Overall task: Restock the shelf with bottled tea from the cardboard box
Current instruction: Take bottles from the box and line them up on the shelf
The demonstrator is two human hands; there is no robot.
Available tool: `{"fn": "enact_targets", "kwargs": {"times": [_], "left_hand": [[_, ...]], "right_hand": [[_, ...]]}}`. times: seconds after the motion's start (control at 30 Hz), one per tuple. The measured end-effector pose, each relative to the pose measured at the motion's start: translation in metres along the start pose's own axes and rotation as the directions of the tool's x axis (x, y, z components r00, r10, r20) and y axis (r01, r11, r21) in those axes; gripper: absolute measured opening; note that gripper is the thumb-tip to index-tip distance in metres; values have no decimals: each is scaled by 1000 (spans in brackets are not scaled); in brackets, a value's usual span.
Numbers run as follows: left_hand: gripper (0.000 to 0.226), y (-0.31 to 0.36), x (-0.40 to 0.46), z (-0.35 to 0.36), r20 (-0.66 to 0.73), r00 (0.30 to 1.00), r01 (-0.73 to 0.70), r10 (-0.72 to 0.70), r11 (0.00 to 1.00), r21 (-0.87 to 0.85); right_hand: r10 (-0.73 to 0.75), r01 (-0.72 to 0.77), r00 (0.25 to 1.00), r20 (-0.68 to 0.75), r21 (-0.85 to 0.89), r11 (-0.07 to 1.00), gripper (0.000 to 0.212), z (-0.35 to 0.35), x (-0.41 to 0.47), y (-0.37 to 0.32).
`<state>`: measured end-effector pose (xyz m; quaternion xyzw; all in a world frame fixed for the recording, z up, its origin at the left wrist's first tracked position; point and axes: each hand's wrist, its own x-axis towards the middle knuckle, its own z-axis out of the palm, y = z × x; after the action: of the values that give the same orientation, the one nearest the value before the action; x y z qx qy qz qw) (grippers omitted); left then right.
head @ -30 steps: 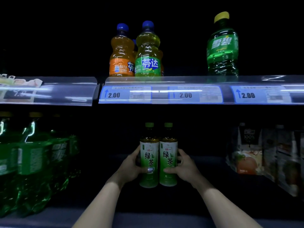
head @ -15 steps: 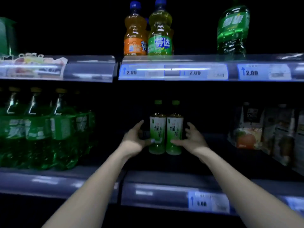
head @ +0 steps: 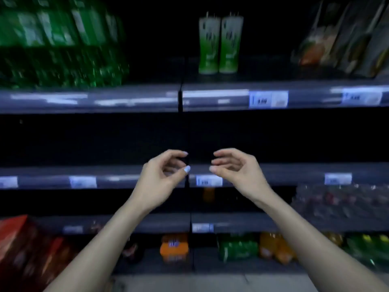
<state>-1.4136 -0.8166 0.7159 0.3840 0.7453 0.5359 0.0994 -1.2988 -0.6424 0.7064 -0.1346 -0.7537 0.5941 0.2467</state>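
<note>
Two green-labelled tea bottles stand upright side by side on the dark shelf near the top of the view, blurred by motion. My left hand and my right hand hang well below that shelf, in front of a lower shelf edge. Both hands are empty, fingers loosely curled and apart, thumbs pointing toward each other. No cardboard box is visible.
Large green soda bottles fill the tea shelf's left side and juice cartons its right. A shrink-wrapped pack of bottles sits lower right. Orange and green packs line the bottom shelf, with red cases at lower left.
Both hands let go of the two tea bottles and drew back and down. The view has dropped sharply, so the tea shelf now sits at the top and lower shelves show.
</note>
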Motion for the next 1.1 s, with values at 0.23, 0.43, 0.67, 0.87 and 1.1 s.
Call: {"fn": "enact_targets", "kwargs": {"times": [0.23,0.43,0.67,0.87,1.1], "left_hand": [[23,-158,-128,79,192,855,482,-481,875,45],[25,-312,-230,138,209,645,716,-735,677,170],[47,-491,-293,203,128,546,755,-828,552,354],[71,-622,-324,256,139,590,660,-795,574,484],[71,-690,-355,294,157,612,577,-775,573,582]], "right_hand": [[526,-528,842,119,-12,849,35,15,-106,189],[746,-741,657,112,-87,666,27,36,-207,354],[841,-803,502,199,-252,540,36,109,-302,545],[802,-647,528,281,-479,594,49,173,-370,671],[779,-382,483,400,-704,599,64,218,-392,733]]}}
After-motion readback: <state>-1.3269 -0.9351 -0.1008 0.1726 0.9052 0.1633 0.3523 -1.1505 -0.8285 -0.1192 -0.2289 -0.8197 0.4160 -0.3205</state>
